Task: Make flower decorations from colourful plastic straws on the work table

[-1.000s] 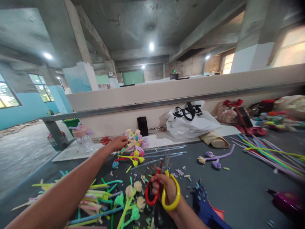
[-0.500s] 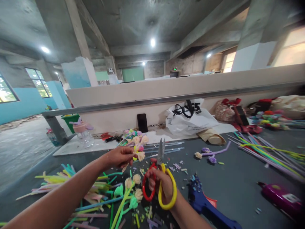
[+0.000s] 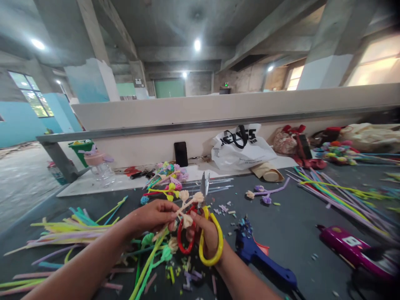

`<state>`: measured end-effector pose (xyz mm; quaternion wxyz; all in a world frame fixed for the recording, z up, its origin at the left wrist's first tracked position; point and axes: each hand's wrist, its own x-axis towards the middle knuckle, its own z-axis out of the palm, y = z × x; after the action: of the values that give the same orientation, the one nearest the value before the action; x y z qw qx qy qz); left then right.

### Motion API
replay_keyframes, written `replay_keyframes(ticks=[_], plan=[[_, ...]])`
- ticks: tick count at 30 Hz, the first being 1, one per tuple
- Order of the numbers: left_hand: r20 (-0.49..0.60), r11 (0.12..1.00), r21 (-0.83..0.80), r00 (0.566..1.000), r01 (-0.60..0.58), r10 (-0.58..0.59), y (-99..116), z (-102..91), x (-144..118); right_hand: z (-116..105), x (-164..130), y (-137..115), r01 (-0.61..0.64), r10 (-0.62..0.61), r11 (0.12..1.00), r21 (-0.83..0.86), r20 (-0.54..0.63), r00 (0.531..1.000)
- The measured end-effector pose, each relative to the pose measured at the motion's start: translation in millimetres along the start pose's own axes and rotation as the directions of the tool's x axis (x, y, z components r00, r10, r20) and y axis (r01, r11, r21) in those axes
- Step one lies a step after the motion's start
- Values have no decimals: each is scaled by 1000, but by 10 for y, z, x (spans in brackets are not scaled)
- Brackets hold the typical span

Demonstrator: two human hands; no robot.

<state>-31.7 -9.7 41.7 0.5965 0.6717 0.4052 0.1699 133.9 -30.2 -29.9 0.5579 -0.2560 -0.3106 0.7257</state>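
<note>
Near the middle of the dark table, my left hand [image 3: 156, 216] pinches a cream pipe-cleaner flower stem [image 3: 184, 205] with several fluffy blooms. My right hand [image 3: 206, 233] is closed around scissors [image 3: 204, 189] with one red and one yellow handle, the blades pointing up and away from me. Its fingertips are close to the lowest cream bloom; whether they touch it I cannot tell. Below my hands lie green pipe-cleaner flowers [image 3: 165, 252] on long stems. Beyond my left hand is a bunch of finished multicoloured flowers [image 3: 168, 174].
Loose pipe cleaners [image 3: 68, 229] spread at left, more [image 3: 340, 200] at right. A blue glue gun [image 3: 265, 262] and a purple tool [image 3: 353, 248] lie at right. A purple flower stem [image 3: 271, 191], white bag [image 3: 240, 148], phone [image 3: 180, 153] and clear bottle [image 3: 101, 168] stand or lie farther back.
My left hand has brought the cream stem down and right, close to my right hand. A yellow flower stem behind it now shows. The camera view has shifted slightly.
</note>
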Motion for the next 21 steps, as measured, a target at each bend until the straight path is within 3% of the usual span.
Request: replay_keyframes(ticks=[5, 9, 12, 15, 18, 21], plan=[[-155, 996, 84, 988, 18, -5, -14, -68, 51, 31, 7, -21, -7, 7, 1000, 1, -12, 1000], [-304, 982, 180, 953, 56, 1, -72, -450, 185, 46, 42, -45, 73, -69, 996, 51, -65, 995], [-434, 955, 266, 901, 127, 1, -170, -766, 330, 33, 60, -46, 82, -77, 993, 82, -62, 995], [-528, 901, 368, 849, 230, -1, -255, -954, 467, 17, 61, -39, 67, -63, 995, 77, -51, 997], [-576, 816, 488, 817, 310, 34, -251, -998, 514, 20, 51, -51, 75, -71, 995, 61, -65, 995], [-591, 721, 599, 800, 348, 105, -178, -891, 393, 35, 48, -79, 71, -65, 994, 78, -71, 995]])
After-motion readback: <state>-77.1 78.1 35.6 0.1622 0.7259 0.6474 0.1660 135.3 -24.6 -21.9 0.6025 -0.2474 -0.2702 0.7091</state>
